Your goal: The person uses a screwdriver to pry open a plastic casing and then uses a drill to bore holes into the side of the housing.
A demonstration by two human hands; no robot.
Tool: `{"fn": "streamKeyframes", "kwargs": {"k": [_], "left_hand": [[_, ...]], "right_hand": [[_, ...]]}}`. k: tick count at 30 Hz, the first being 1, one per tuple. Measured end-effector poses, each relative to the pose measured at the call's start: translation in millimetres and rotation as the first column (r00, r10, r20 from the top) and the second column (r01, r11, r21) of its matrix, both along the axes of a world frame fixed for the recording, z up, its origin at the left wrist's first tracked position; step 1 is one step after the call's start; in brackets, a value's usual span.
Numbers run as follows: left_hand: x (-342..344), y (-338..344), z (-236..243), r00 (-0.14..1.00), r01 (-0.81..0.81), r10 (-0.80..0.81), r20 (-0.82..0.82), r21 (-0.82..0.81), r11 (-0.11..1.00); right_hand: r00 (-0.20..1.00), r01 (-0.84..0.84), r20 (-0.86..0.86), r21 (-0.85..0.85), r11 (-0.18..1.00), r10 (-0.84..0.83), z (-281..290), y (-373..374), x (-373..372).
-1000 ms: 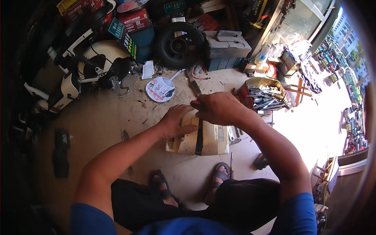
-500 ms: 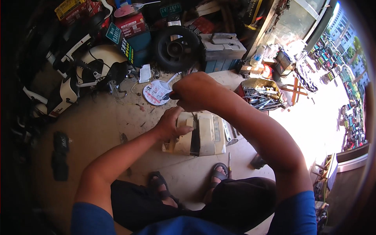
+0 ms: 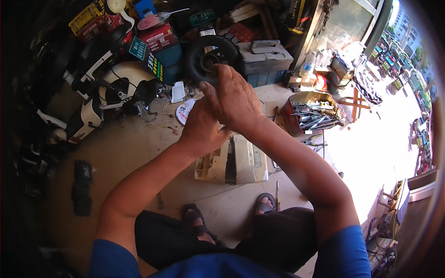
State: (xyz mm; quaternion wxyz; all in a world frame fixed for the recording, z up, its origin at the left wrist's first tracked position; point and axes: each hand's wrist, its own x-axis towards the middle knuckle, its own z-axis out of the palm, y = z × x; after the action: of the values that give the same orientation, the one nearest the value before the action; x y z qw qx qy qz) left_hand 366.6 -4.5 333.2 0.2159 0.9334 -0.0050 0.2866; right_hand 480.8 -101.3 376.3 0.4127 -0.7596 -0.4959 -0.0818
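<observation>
Two hands up together: right hand [image 3: 235, 99] over left hand [image 3: 202, 129], fingers curled, grip contents hidden. One cream casing [image 3: 236, 160] lies below at six o'clock; one tyre [image 3: 209, 54] at twelve; one toolbox [image 3: 311, 111] at three.

A repair workshop open to the street is shown by a concrete floor [image 3: 125, 157] strewn with parts, a small tyre [image 3: 211, 58], a tin of tools [image 3: 313, 111], stacked batteries [image 3: 264, 58] and scooter bodywork [image 3: 92, 106].
</observation>
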Motion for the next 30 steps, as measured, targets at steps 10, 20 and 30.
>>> {"fn": "streamKeyframes", "kwargs": {"k": [10, 20, 30], "left_hand": [[17, 3, 10, 0.99, 0.065, -0.053, -0.13, 0.093, 0.994], [23, -13, -6, 0.998, -0.043, 0.027, 0.063, 0.269, 0.962], [14, 57, -63, 0.977, -0.179, 0.195, 0.085, -0.168, 0.969]], "right_hand": [[0.987, -0.093, 0.159, 0.525, 0.846, 0.01, -24, -21, -5], [0.719, -0.631, 0.364, -0.014, 0.776, 0.592, -100, -103, -23], [0.699, -0.656, 0.301, -0.092, 0.749, 0.649, -145, -121, -16]]}}
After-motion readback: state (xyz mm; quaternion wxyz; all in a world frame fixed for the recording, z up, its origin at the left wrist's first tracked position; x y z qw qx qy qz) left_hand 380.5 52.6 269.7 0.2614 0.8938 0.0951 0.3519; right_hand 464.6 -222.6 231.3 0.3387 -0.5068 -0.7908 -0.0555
